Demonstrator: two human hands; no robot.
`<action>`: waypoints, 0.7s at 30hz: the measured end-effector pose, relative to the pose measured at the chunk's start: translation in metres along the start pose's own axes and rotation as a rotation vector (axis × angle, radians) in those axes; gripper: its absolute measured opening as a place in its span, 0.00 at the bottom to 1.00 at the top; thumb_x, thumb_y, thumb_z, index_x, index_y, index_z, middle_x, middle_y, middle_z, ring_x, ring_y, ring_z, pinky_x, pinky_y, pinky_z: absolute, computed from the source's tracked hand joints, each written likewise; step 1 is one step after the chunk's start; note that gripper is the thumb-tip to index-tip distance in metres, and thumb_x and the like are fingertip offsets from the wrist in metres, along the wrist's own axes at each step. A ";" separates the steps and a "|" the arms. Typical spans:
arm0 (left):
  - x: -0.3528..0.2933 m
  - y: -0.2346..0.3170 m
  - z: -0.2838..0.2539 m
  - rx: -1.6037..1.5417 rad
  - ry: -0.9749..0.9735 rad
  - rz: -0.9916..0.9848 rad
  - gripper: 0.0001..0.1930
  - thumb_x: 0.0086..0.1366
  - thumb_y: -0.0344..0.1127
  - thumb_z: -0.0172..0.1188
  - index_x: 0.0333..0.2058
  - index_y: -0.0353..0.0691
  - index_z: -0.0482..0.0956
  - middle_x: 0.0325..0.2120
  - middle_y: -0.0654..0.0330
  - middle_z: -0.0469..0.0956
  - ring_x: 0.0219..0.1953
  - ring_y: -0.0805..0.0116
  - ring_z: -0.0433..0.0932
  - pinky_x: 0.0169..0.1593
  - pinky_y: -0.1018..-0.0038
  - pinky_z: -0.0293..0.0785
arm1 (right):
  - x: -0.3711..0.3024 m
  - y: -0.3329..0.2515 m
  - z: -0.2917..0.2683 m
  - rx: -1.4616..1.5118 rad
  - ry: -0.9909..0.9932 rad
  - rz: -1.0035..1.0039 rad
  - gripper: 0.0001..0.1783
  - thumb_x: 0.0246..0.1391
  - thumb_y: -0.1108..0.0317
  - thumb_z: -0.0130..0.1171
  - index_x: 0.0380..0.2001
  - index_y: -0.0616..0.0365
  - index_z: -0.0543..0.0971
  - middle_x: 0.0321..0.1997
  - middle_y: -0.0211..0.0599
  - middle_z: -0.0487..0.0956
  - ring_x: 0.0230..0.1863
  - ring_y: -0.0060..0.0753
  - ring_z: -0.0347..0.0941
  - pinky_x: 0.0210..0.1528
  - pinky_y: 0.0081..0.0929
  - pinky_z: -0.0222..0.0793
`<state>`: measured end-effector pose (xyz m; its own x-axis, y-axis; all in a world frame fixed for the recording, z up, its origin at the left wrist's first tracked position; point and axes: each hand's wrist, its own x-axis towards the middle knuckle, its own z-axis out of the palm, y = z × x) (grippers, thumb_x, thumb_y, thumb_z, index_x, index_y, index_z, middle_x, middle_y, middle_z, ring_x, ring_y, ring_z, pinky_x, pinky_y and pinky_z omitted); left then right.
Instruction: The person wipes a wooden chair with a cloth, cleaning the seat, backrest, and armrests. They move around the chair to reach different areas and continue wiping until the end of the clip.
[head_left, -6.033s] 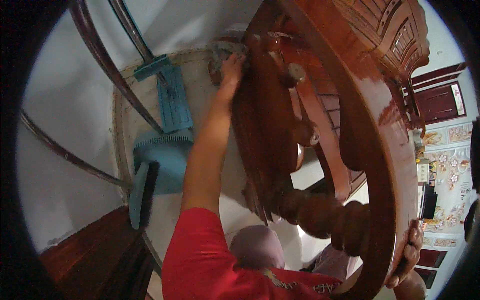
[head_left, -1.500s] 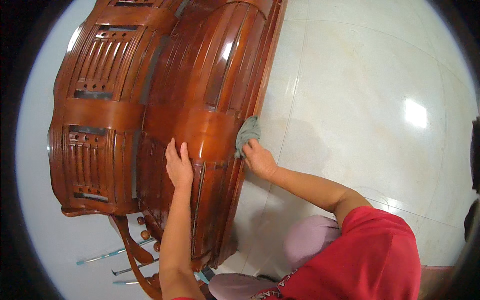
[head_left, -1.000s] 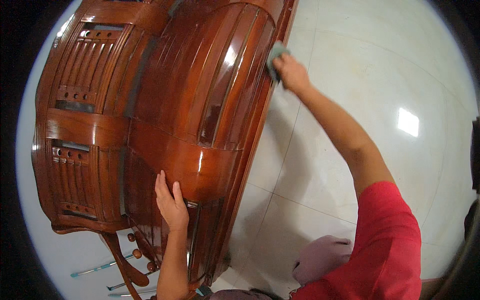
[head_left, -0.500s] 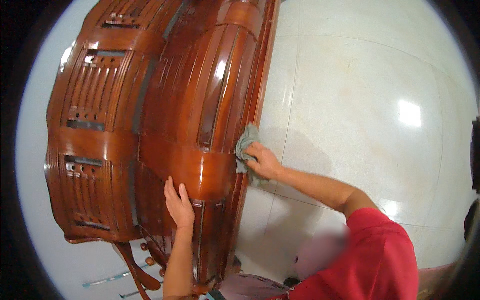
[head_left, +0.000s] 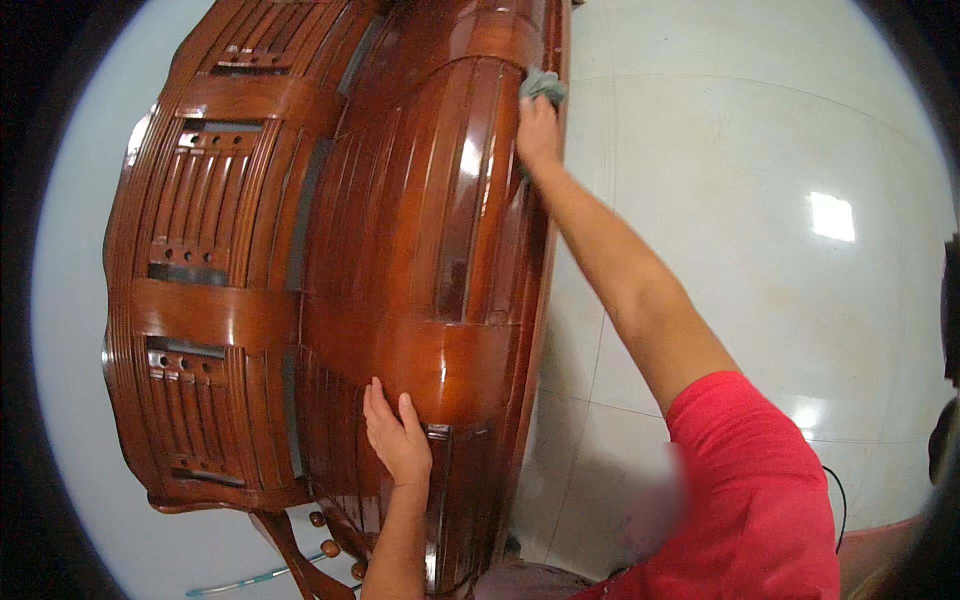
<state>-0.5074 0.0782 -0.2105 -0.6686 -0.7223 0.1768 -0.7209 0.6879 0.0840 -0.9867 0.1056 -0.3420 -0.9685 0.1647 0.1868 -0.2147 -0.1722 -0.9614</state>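
Observation:
A long, glossy reddish-brown wooden bench (head_left: 400,290) with a slatted seat fills the left half of the head view. My right arm stretches far along its front edge, and my right hand (head_left: 539,135) presses a grey-green cloth (head_left: 543,88) against the rim there. The fingers are closed on the cloth, which bunches out beyond them. Flat on the seat, close to the near end, rests my left hand (head_left: 398,437). Its fingers are extended with the thumb apart, and it holds nothing.
The bench's carved backrest (head_left: 190,310) runs along the left, beside a pale wall (head_left: 75,330). A curved wooden armrest (head_left: 300,560) is at the near left, by a thin bluish rod (head_left: 235,582). Pale floor tiles (head_left: 720,240) extend to the right.
My right hand has slid the cloth away from me along the bench's front edge, straightening the arm. My left hand stays on the seat; the whole view has shifted slightly.

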 end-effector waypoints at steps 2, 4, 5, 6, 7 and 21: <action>-0.002 0.002 -0.001 0.007 -0.006 -0.015 0.32 0.78 0.55 0.40 0.71 0.40 0.58 0.70 0.44 0.58 0.71 0.45 0.58 0.71 0.52 0.51 | 0.001 -0.006 -0.001 -0.028 -0.023 0.098 0.22 0.71 0.55 0.45 0.43 0.69 0.71 0.50 0.60 0.73 0.54 0.67 0.66 0.59 0.50 0.62; 0.002 0.013 -0.004 0.005 -0.008 -0.037 0.32 0.78 0.55 0.40 0.71 0.40 0.58 0.70 0.44 0.58 0.71 0.45 0.59 0.71 0.51 0.51 | -0.017 -0.006 -0.009 0.025 0.006 -0.079 0.20 0.70 0.57 0.45 0.42 0.68 0.71 0.49 0.59 0.73 0.52 0.66 0.67 0.57 0.51 0.62; 0.003 0.012 -0.004 0.013 0.003 -0.036 0.32 0.78 0.55 0.40 0.71 0.39 0.58 0.70 0.44 0.58 0.71 0.45 0.59 0.71 0.51 0.51 | -0.051 -0.010 -0.012 0.010 -0.018 -0.183 0.16 0.69 0.60 0.46 0.41 0.66 0.71 0.47 0.57 0.73 0.51 0.63 0.67 0.56 0.51 0.63; -0.002 0.001 -0.004 0.029 0.002 -0.046 0.32 0.78 0.54 0.41 0.71 0.39 0.58 0.70 0.44 0.59 0.70 0.45 0.59 0.71 0.51 0.51 | -0.102 -0.030 -0.021 0.055 -0.087 -0.227 0.13 0.67 0.63 0.48 0.40 0.65 0.72 0.45 0.55 0.73 0.49 0.60 0.68 0.54 0.52 0.63; 0.000 0.000 -0.003 0.034 0.001 -0.026 0.32 0.78 0.54 0.41 0.71 0.39 0.58 0.70 0.44 0.59 0.70 0.45 0.59 0.71 0.51 0.51 | -0.140 -0.043 -0.026 0.118 -0.042 -0.315 0.13 0.65 0.63 0.52 0.40 0.64 0.74 0.45 0.54 0.73 0.49 0.58 0.68 0.54 0.51 0.64; 0.010 0.007 -0.001 -0.003 0.021 0.044 0.30 0.78 0.50 0.43 0.70 0.37 0.60 0.69 0.43 0.60 0.70 0.43 0.59 0.71 0.52 0.53 | 0.032 0.057 0.006 -0.408 0.176 -0.064 0.11 0.62 0.66 0.54 0.34 0.66 0.75 0.43 0.55 0.76 0.48 0.64 0.70 0.51 0.55 0.65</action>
<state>-0.5185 0.0759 -0.2077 -0.6955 -0.6900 0.2005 -0.6906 0.7190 0.0784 -1.0305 0.0955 -0.3898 -0.9111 0.3313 0.2452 -0.1720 0.2350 -0.9567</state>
